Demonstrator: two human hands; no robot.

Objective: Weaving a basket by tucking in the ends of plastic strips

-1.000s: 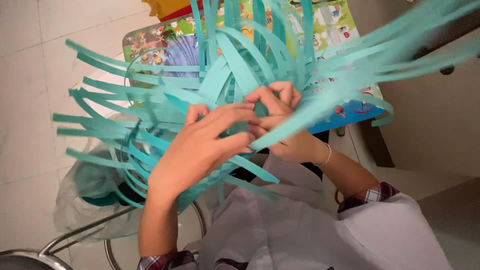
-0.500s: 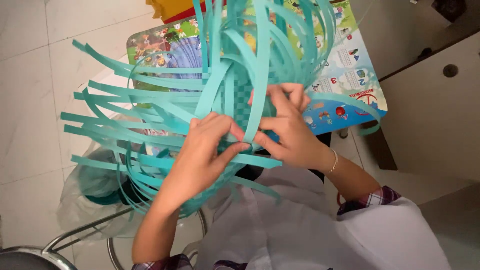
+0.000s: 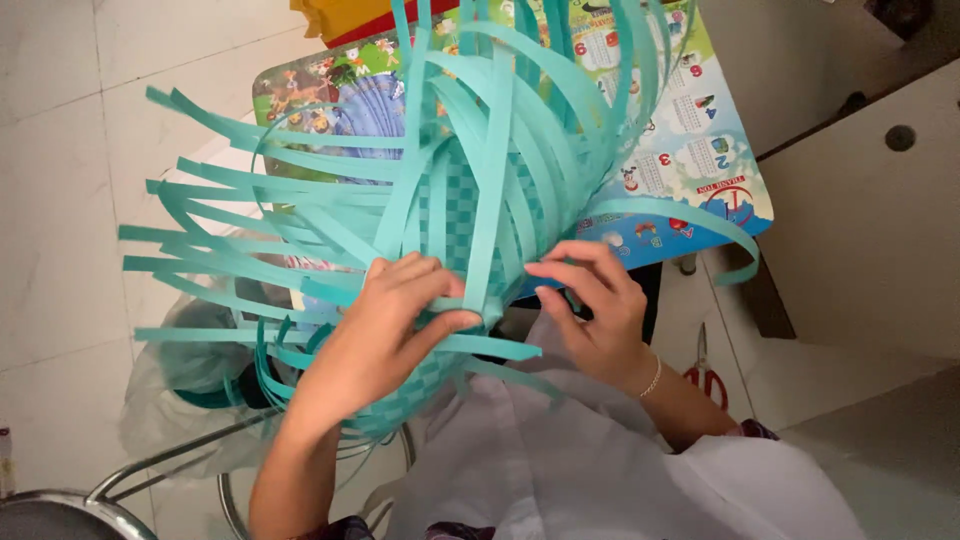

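Observation:
A half-woven basket of teal plastic strips [image 3: 470,215] rests against my lap, its checkered woven panel facing me and loose strip ends fanning out left and upward. My left hand [image 3: 385,325] presses on the woven edge and pinches one upright teal strip [image 3: 492,200] between thumb and fingers. My right hand [image 3: 595,310], with a thin bracelet at the wrist, sits just right of that strip, fingers curled and spread near the weave's lower right edge, touching the strips there.
A small table with a colourful picture chart top [image 3: 690,140] stands behind the weave. Red-handled scissors [image 3: 705,370] lie on the tiled floor at right. A clear plastic bag with teal scraps [image 3: 190,380] and a metal stool frame [image 3: 110,490] sit at lower left.
The weave has tilted and shifted, with the strips now rising more upright. My hands have separated: the left holds a strip, the right has moved out to the right.

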